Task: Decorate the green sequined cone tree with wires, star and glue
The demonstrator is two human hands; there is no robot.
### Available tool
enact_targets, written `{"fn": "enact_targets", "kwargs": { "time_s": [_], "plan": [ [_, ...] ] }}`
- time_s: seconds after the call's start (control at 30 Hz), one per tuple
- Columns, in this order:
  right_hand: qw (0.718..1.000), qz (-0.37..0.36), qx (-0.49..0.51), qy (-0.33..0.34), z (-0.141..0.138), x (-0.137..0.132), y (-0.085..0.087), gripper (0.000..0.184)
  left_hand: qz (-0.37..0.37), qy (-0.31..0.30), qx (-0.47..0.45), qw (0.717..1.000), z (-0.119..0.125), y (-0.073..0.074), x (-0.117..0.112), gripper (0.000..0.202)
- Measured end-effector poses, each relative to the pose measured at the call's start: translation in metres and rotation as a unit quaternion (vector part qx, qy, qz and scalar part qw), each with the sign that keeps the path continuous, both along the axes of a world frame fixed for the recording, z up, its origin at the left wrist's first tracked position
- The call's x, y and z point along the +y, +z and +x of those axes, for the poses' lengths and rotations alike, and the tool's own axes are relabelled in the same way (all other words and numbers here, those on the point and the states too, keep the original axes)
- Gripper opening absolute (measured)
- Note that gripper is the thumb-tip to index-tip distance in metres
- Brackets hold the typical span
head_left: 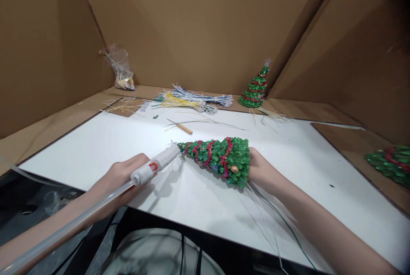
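Brown cardboard panels [205,31] wall in a white tabletop [96,147] at the back and on both sides. Over the near part of it, the left hand [126,172] is wrapped around a white hot glue gun [158,165], its fingers mostly hidden behind the tool, and a long translucent glue stick [73,223] runs back from the gun along the forearm. The gun's front end points to the tip of a green Christmas tree figurine [218,159] with red garlands, beside a clear star [173,143]; whether the nozzle touches cannot be told. The right hand [257,167] grips the tree at its base, holding it on its side in front of the person, the fingertips out of sight, and thin wires [276,209] trail from there toward the near edge. Beyond the tree lies an awl [184,128] with a wooden handle. Farther back are a yellow wire bundle [181,103], a blue-and-white wire bundle [208,98] and, at the left corner, a clear plastic bag [120,70]. A second tree [254,90] stands upright at the back right; part of another tree [392,164] shows at the right edge.
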State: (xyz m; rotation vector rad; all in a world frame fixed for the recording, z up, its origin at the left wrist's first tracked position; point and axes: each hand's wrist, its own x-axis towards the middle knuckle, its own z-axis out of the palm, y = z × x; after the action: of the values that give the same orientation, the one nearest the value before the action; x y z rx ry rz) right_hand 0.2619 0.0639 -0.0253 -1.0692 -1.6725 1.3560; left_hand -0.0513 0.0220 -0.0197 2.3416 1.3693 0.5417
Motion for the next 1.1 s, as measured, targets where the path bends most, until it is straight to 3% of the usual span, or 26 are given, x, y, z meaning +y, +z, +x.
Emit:
{"fn": "enact_targets", "kwargs": {
  "time_s": [1.1],
  "plan": [
    [1.0, -0.009, -0.022, -0.007, -0.0014, -0.001, 0.003, 0.016, 0.002, 0.0, 0.001, 1.0, 0.0019, 0.0028, -0.002, 0.02]
  ]
}}
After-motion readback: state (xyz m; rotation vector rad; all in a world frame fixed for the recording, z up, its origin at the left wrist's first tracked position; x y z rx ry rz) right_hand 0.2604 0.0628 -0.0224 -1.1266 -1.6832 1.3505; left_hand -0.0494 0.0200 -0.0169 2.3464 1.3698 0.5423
